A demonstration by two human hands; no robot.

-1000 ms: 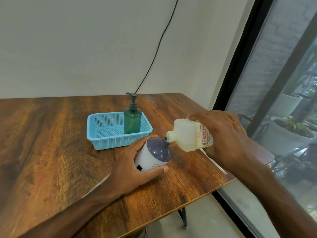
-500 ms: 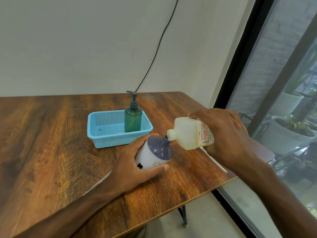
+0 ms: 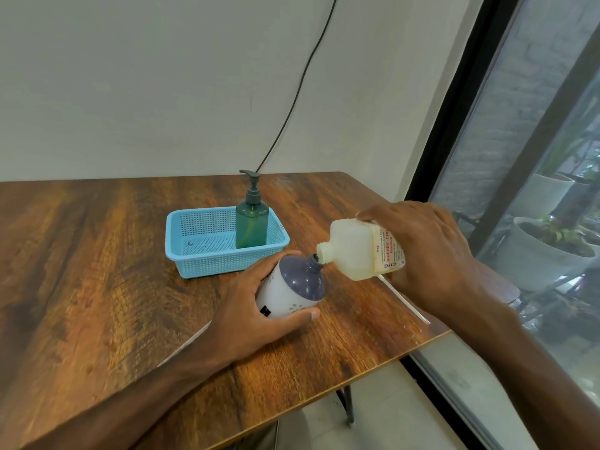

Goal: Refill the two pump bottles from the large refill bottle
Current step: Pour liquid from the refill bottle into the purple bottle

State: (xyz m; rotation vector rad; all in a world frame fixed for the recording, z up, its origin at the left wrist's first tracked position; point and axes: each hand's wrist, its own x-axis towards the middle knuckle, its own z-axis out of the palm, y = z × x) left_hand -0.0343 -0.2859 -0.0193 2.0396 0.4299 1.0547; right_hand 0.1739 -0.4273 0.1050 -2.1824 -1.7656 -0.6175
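Wooden table point(image 3: 97, 271), right edge: left hand point(image 3: 250, 316) grips tilted purple-topped white plastic pump bottle point(image 3: 292, 290), right hand point(image 3: 431, 254) grips cream plastic refill bottle point(image 3: 354, 251); misaligned necks could spill.

I read this as a plain domestic room: a wood-grain bench point(image 3: 97, 254) against a bare pale wall point(image 3: 162, 76) with a loose black cable point(image 3: 292, 108); a tall dark-framed window point(image 3: 519, 108) looks onto potted plants point(image 3: 539, 251) outside.

Tilted refill bottle point(image 3: 352, 251) at pump bottle point(image 3: 293, 295)

L hand point(image 3: 256, 316) & R hand point(image 3: 431, 251) bare, both forearms point(image 3: 130, 397) bare to frame edge.
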